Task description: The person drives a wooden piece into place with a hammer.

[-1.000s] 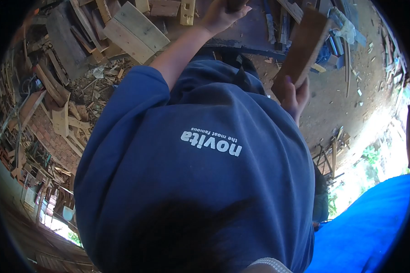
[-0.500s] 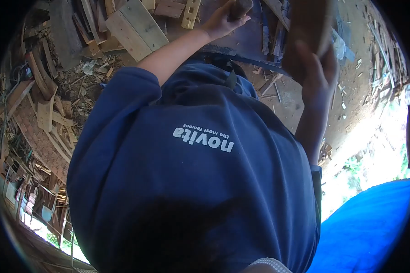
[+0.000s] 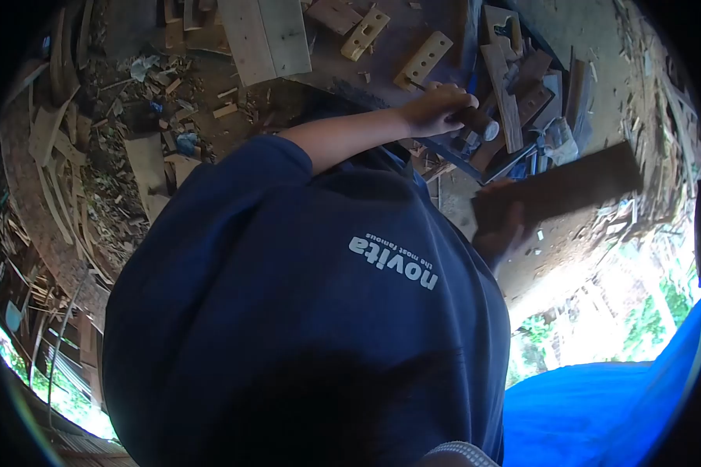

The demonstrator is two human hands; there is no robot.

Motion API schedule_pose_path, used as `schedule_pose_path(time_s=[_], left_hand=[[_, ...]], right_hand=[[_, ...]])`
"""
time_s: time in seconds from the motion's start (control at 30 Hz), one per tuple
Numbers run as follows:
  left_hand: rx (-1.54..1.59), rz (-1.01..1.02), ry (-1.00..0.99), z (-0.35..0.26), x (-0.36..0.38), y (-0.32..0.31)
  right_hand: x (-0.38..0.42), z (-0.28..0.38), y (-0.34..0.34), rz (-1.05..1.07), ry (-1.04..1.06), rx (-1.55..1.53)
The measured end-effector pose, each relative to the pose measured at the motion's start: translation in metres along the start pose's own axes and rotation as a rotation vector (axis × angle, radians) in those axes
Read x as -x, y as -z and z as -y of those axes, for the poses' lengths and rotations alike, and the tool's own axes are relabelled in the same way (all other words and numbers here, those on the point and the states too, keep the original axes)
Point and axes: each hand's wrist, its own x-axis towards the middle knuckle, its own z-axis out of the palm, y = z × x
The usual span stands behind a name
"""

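Observation:
My left hand (image 3: 438,110) is closed around a round wooden handle (image 3: 479,124), its pale end pointing right. A thin dark shank shows on the other side of the fist, close to a yellowish wooden block with holes (image 3: 428,61). Lower right, my right hand (image 3: 508,227) grips one end of a long, dark rectangular block (image 3: 565,185), which sticks out to the right. Some fingers of that hand are hidden behind the block. A second yellowish block with holes (image 3: 364,35) lies further left.
Wide pale boards (image 3: 266,39) lie at the top. Wood pieces (image 3: 502,97) and a crumpled plastic bag (image 3: 559,142) are heaped right of my left hand. Shavings and scraps (image 3: 125,167) cover the ground at left. A blue sheet (image 3: 592,412) is at lower right.
The view has shifted, showing more of the right-hand pile. My left hand and its handle have moved right and down; the dark block has swung from upright to pointing right.

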Motion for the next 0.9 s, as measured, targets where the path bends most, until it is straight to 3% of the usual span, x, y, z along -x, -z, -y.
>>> schedule_pose_path(time_s=[0.03,0.1,0.13,0.23,0.3,0.37,0.43,0.47,0.5,0.57,0.6,0.63,0.7,0.73,0.8,0.9], left_hand=[[-0.024,-0.019,0.012,-0.001,-0.001,-0.002],[-0.019,-0.015,0.020,0.000,-0.003,-0.003],[-0.017,0.005,0.020,0.000,-0.005,-0.002],[0.067,-0.008,0.080,0.001,-0.011,0.002],[0.084,-0.020,0.095,0.000,-0.018,0.007],[0.101,-0.030,0.109,0.003,-0.025,0.010],[0.125,0.017,0.146,0.004,-0.032,0.010],[0.128,0.015,0.148,0.001,-0.032,0.009],[0.088,0.031,0.147,-0.002,-0.033,0.008],[0.046,0.044,0.156,-0.001,-0.033,0.009],[0.076,0.024,0.145,0.000,-0.034,0.008],[0.107,0.003,0.132,0.001,-0.035,0.007],[0.114,0.021,0.157,0.004,-0.039,0.007],[0.118,0.036,0.182,0.005,-0.040,0.006],[0.107,0.045,0.188,0.006,-0.039,0.005],[0.057,0.065,0.207,-0.001,-0.040,0.005]], right_hand=[[0.003,0.004,-0.010,0.009,-0.004,0.013],[0.016,0.019,-0.044,0.287,0.065,1.179],[0.016,0.024,-0.050,0.005,-0.208,0.847],[0.014,0.050,-0.051,-0.085,-0.250,0.666],[0.020,0.056,-0.058,0.104,-0.115,0.246],[0.017,0.027,-0.060,0.069,0.063,0.218],[0.015,0.032,-0.071,-0.032,-0.337,0.702],[0.019,0.032,-0.080,-0.051,-0.267,0.820],[0.012,0.040,-0.076,-0.043,-0.266,0.823],[0.002,0.066,-0.059,-0.067,-0.528,0.545],[0.008,0.070,-0.050,0.102,-0.362,0.229],[0.006,0.073,-0.052,0.036,-0.194,0.354],[0.010,0.049,-0.052,-0.112,0.078,0.142],[0.006,0.048,-0.054,-0.116,0.082,0.145],[-0.001,0.048,-0.057,-0.004,-0.456,0.768],[-0.011,0.074,-0.036,0.074,-0.483,0.580]])
